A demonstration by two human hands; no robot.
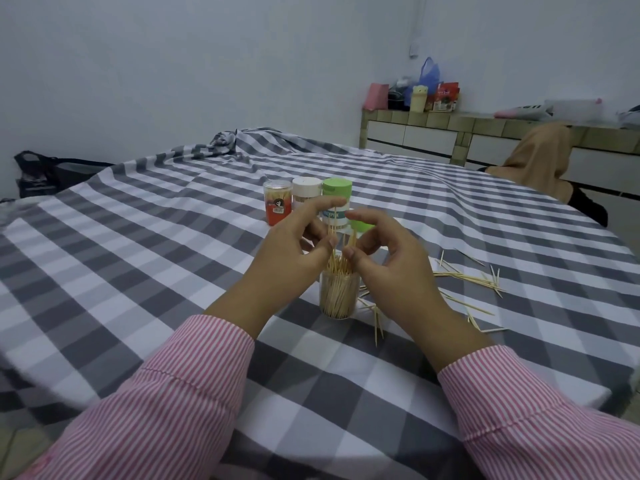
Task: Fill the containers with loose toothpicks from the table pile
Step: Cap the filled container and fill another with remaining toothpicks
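Note:
A clear open container (338,299) stands upright on the checked tablecloth, packed with toothpicks that stick out of its mouth. Above it my left hand (298,242) pinches a few upright toothpicks (333,221) between thumb and fingers. My right hand (391,251) is level with it on the other side, thumb and fingers curled round a few more toothpicks (352,239) over the container's mouth. Loose toothpicks (464,277) lie scattered on the cloth to the right. A green lid (360,226) lies just behind my right hand.
Three closed containers stand in a row behind my hands: red (277,202), white-capped (306,194) and green-capped (337,199). A person in a tan headscarf (540,161) sits at the table's far right. A tiled counter (485,129) with clutter runs along the back wall.

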